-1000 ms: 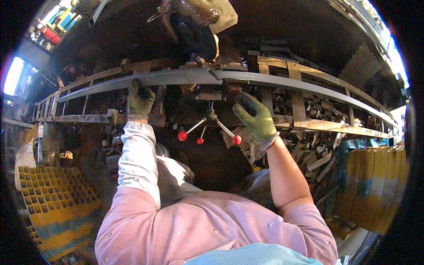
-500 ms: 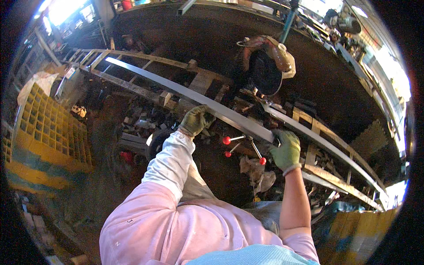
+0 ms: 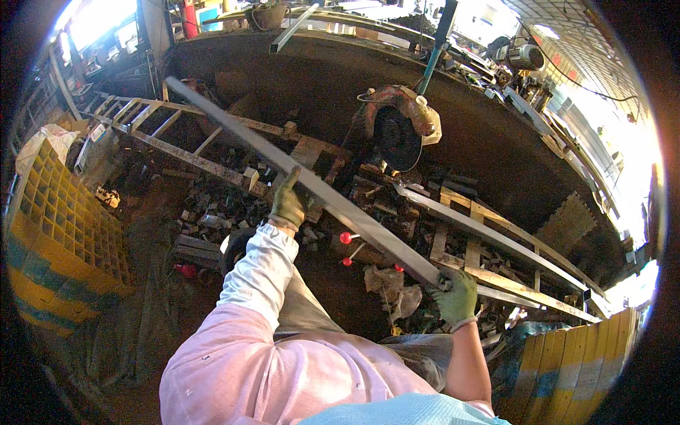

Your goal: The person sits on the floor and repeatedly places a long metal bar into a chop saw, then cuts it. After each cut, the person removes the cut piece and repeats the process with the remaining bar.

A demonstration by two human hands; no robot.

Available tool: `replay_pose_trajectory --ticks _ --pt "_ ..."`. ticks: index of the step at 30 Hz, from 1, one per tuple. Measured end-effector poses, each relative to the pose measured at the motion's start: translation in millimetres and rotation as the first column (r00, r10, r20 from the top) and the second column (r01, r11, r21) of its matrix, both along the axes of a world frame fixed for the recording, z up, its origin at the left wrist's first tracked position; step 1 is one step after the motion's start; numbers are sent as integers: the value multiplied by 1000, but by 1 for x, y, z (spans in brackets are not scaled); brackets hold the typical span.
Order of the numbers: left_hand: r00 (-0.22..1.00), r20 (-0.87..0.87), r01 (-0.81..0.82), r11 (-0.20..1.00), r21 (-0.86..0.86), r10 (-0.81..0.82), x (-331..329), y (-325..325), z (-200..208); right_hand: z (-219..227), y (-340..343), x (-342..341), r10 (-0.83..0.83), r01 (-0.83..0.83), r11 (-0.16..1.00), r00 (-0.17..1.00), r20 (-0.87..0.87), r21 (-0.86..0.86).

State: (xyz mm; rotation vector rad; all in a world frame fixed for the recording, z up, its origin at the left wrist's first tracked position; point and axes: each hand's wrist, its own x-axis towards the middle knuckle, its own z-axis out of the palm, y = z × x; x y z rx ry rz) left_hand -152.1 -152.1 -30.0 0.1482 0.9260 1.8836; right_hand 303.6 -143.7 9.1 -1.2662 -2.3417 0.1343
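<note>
A long grey square metal tube (image 3: 333, 202) slants across the middle, from the far left down to the near right. My left hand (image 3: 289, 204), in a greenish work glove, holds it near its middle, with one finger lying up along its side. Gloved too, my right hand (image 3: 455, 297) is closed round its near right end. Just below the tube are the red-ball handles (image 3: 346, 238) of a clamp, partly covered by it. Beyond the tube stands a cut-off saw with a dark round disc (image 3: 398, 138) and a worn guard (image 3: 407, 103).
A ladder-like metal rack (image 3: 166, 124) runs left of the saw. Another metal length (image 3: 496, 234) lies on the frame at right. Offcuts (image 3: 212, 219) litter the space below. Yellow grid crates (image 3: 64, 191) stand at left, yellow-blue slats (image 3: 574, 361) at near right.
The tube has swung to a steeper slant, its right end coming nearer to me. Both hands have moved nearer with it, still holding on. The whole view has shifted somewhat.
</note>
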Motion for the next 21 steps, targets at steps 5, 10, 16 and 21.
replay_pose_trajectory --ticks 5,10,16,21 --pt "990 -85 132 940 314 -111 18 25 45 43 -33 41 -58 79 990 982 -179 114" --pt "963 -101 264 810 524 -249 66 46 112 105 -62 84 -150 213 956 945 -289 201" --pt "924 -230 382 698 606 -306 107 87 142 136 -98 118 -254 314 943 895 -367 112" --pt "894 -5 359 708 608 -448 113 130 138 127 -116 102 -147 214 971 883 -445 105"
